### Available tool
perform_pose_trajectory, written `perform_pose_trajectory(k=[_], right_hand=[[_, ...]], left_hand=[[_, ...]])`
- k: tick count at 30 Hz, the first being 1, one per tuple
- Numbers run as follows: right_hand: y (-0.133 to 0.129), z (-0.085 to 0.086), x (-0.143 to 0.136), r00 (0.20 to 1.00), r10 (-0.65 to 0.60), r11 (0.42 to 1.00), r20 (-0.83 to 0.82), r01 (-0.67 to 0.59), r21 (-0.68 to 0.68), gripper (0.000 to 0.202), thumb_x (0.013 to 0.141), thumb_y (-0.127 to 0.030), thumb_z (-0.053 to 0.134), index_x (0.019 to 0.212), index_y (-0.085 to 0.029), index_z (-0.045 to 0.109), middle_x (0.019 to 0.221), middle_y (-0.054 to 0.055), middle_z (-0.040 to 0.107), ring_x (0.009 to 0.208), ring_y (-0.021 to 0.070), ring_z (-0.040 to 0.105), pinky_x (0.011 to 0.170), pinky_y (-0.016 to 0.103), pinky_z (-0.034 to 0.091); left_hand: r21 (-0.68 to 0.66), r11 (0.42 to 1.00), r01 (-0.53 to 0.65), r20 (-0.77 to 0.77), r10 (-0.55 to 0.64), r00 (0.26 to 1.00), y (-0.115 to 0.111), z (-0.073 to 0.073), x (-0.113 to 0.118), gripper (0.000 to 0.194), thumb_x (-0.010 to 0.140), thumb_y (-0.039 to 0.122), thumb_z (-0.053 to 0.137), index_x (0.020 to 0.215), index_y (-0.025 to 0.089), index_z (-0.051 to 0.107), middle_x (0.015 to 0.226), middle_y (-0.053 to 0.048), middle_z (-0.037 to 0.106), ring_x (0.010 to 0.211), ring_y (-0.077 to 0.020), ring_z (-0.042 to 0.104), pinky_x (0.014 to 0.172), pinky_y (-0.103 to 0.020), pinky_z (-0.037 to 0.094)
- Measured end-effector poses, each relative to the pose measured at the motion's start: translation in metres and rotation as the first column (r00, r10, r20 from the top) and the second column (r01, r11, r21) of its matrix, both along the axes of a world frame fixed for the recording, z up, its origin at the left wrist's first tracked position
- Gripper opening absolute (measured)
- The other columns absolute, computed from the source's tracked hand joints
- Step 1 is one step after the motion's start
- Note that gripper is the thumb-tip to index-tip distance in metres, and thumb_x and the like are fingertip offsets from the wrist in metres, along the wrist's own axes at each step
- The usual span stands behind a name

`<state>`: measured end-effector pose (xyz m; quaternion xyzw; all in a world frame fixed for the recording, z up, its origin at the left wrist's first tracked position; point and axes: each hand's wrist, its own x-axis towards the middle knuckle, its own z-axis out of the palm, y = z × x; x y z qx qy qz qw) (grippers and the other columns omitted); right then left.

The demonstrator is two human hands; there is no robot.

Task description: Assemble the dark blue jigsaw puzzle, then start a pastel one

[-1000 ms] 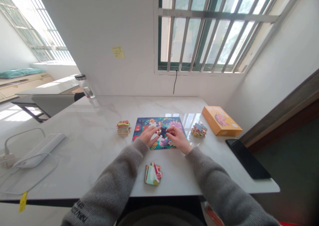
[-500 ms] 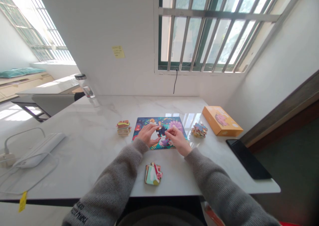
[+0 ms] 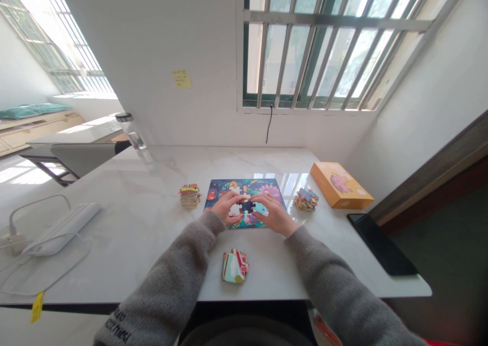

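A dark blue jigsaw puzzle piece [image 3: 247,206] is between my two hands, over the middle of a colourful, partly filled puzzle [image 3: 217,187]. My left hand [image 3: 227,207] curves at the piece's left side, forefinger at its top edge and thumb lower down. On the other side my right hand [image 3: 273,212] bends its fingers and thumb to the right edge. White gaps show in the puzzle around the fingers. Nearer to me lies a small stack of puzzle pieces [image 3: 235,267] with a green and pink one on top.
Piles of puzzle pieces stand left [image 3: 189,196] and right [image 3: 306,199] of the puzzle. An orange box [image 3: 341,185] and a black phone-like slab [image 3: 381,244] lie at the right. A white power strip [image 3: 63,230] with cables is at the left, a clear bottle [image 3: 131,132] at the back left.
My right hand has gone from a pinch at the dark piece's corner to a wider curve along its right side. My left hand has barely shifted.
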<state>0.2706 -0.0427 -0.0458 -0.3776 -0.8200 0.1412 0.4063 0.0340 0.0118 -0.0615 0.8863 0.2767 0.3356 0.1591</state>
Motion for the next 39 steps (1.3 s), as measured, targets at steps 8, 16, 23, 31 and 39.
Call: perform_pose_trajectory(k=[8, 16, 23, 31, 39], right_hand=[[0.005, -0.006, 0.005, 0.993, -0.065, 0.998, 0.100, 0.067, -0.010, 0.027, 0.086, -0.027, 0.073, 0.112, -0.029, 0.068, 0.113, 0.007, 0.071, 0.109, 0.0285, 0.060, 0.110, 0.053, 0.036], [0.008, -0.011, 0.004, 0.980, -0.082, 0.996, 0.183, 0.086, -0.012, 0.026, 0.087, -0.027, 0.073, 0.112, -0.030, 0.069, 0.112, 0.007, 0.073, 0.107, 0.0287, 0.058, 0.104, 0.051, 0.038], [0.025, -0.010, 0.000, 0.956, -0.082, 0.996, 0.282, 0.069, 0.056, 0.027, 0.090, -0.029, 0.071, 0.116, -0.027, 0.068, 0.118, 0.007, 0.071, 0.108, 0.0283, 0.057, 0.099, 0.047, 0.041], [0.047, -0.012, -0.018, 0.925, -0.123, 0.986, 0.360, 0.072, 0.152, 0.025, 0.093, -0.032, 0.068, 0.118, -0.025, 0.069, 0.122, 0.007, 0.069, 0.109, 0.0248, 0.057, 0.098, 0.041, 0.041], [0.059, -0.016, -0.036, 0.864, -0.143, 0.983, 0.482, 0.067, 0.173, 0.022, 0.096, -0.027, 0.064, 0.117, -0.026, 0.071, 0.116, 0.008, 0.066, 0.110, 0.0240, 0.055, 0.097, 0.038, 0.038]], left_hand=[[0.040, 0.986, -0.161, -0.035, 0.162, 0.986, 0.021, -0.015, -0.041, 0.050, 0.087, 0.024, 0.054, 0.137, 0.015, 0.054, 0.116, -0.012, 0.061, 0.105, -0.0253, 0.058, 0.100, -0.046, 0.050], [0.143, 0.939, -0.314, -0.144, 0.334, 0.932, 0.020, -0.037, -0.050, 0.028, 0.080, 0.020, 0.058, 0.106, 0.017, 0.070, 0.113, -0.013, 0.063, 0.107, -0.0291, 0.056, 0.099, -0.048, 0.051], [0.157, 0.934, -0.320, -0.198, 0.347, 0.917, 0.015, -0.036, -0.047, 0.026, 0.082, 0.021, 0.061, 0.107, 0.019, 0.068, 0.111, -0.011, 0.063, 0.106, -0.0282, 0.056, 0.100, -0.047, 0.050], [0.054, 0.943, -0.328, -0.328, 0.327, 0.886, 0.021, -0.032, -0.047, 0.032, 0.081, 0.015, 0.056, 0.111, 0.017, 0.068, 0.116, -0.011, 0.062, 0.112, -0.0284, 0.053, 0.105, -0.043, 0.046], [0.039, 0.939, -0.342, -0.337, 0.334, 0.880, 0.020, -0.029, -0.046, 0.035, 0.079, 0.011, 0.054, 0.110, 0.016, 0.069, 0.115, -0.011, 0.063, 0.112, -0.0283, 0.053, 0.106, -0.042, 0.045]])
